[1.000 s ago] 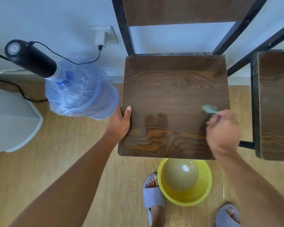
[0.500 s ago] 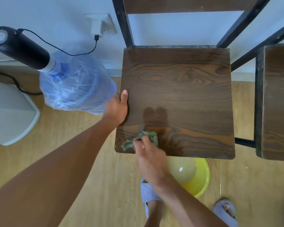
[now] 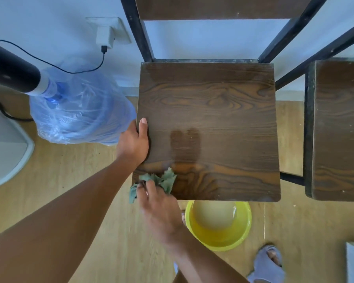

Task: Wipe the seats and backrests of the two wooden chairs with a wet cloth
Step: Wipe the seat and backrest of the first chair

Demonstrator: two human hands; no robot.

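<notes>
My right hand (image 3: 161, 213) is closed on the green cloth (image 3: 161, 180), pressing it onto the near left corner of the chair seat (image 3: 208, 111); the cloth lies under and ahead of my fingers, and one end hangs over the seat's left edge. My left hand (image 3: 134, 144) grips the left edge of the same seat, thumb on top of the wood, the other fingers hidden below the edge. The two hands are near each other, the left one just beyond the cloth. A darker damp patch (image 3: 185, 144) shows on the seat between centre and the cloth. The backrest (image 3: 219, 7) stands at the far side in a black metal frame. The second chair (image 3: 339, 129) stands just beside the first, to the right, apart from both hands. A yellow basin (image 3: 219, 240) holding water sits on the floor, partly under the front edge of the seat. A plastic-wrapped water bottle (image 3: 80, 111) stands to the left, close to my left hand.
</notes>
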